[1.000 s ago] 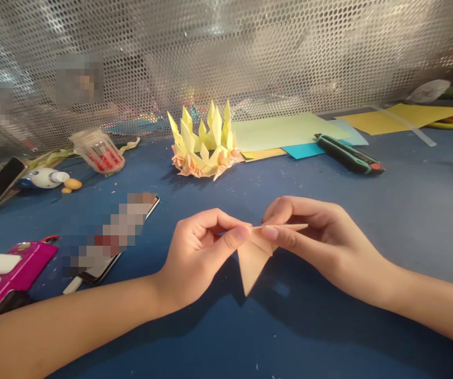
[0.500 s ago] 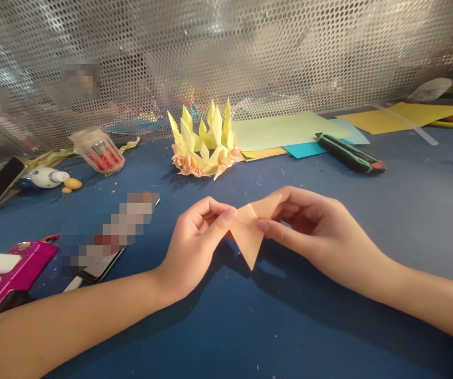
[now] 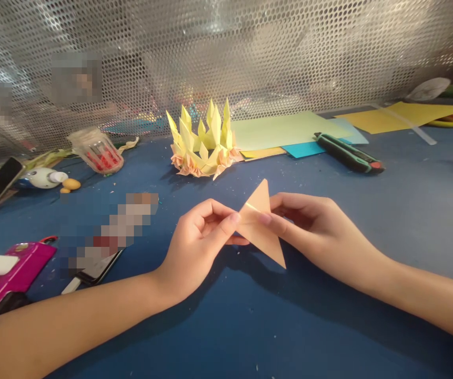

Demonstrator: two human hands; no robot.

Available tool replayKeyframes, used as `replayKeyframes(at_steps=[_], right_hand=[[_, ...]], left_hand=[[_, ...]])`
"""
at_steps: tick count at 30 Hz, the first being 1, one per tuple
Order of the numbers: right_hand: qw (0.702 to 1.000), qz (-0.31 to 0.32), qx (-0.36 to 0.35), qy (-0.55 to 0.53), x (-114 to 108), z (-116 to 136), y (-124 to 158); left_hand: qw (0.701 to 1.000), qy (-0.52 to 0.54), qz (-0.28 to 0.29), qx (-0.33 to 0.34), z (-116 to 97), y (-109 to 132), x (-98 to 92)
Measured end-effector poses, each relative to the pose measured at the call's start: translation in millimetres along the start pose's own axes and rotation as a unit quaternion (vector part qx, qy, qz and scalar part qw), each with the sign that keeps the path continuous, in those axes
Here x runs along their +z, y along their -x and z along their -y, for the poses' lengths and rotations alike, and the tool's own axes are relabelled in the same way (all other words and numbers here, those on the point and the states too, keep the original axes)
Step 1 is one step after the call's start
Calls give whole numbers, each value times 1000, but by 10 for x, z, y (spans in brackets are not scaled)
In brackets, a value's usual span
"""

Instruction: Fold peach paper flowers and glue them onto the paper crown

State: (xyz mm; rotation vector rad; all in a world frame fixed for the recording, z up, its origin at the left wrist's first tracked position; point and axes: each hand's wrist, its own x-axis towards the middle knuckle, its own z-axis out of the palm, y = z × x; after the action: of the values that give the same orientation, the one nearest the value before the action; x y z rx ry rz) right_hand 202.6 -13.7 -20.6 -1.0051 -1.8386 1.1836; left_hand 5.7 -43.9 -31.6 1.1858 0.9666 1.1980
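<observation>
A small folded piece of peach paper (image 3: pixel 263 234) is held up between both hands, above the blue table. One point of it faces up and another slants down to the right. My left hand (image 3: pixel 202 239) pinches its left edge between thumb and fingers. From the other side, my right hand (image 3: pixel 309 221) grips it with the thumb on the front face; those fingers are partly hidden behind it. Beyond the hands stands a folded-paper crown (image 3: pixel 202 142), with yellow spikes and peach pieces round its base.
Behind the crown are coloured paper sheets (image 3: pixel 281 129) and a dark utility knife (image 3: pixel 348 152). On the left lie a phone (image 3: pixel 98 268), a magenta tool (image 3: pixel 24 273) and a plastic jar (image 3: pixel 98 152) with red bits. A perforated metal screen (image 3: pixel 250 58) closes off the back.
The folded paper has turned in my fingers: its upper point now stands upward instead of right, and its lower point has swung to the right. Both hands stay nearly in place.
</observation>
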Motion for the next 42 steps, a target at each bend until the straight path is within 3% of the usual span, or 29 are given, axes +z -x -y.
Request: replayKeyframes(at_steps=[7,15,22,25,30,37,42], right_hand=[[999,-20,2,38,-3,22,28],[996,6,-22,88,29,83,68],[997,58,46,-20,45,21,21],[999,13,41,-30,33,-2,-4],[992,-117,-45,26,10,-27,-6],[977,-158,-140,8,43,-77,5],[974,-171,-137,56,26,-108,-1]], left_hand=[[995,-91,31,25,-24,6,-15],[986,-151,39,51,-69,62,7],[980,-157,-60,110,-25,25,-19],[987,-135,-39,74,-16,6,-26],[994,-113,13,5,-7,11,-10],[996,-89,3,-7,-36,16,31],[995,-103,-16,11,-44,5,27]])
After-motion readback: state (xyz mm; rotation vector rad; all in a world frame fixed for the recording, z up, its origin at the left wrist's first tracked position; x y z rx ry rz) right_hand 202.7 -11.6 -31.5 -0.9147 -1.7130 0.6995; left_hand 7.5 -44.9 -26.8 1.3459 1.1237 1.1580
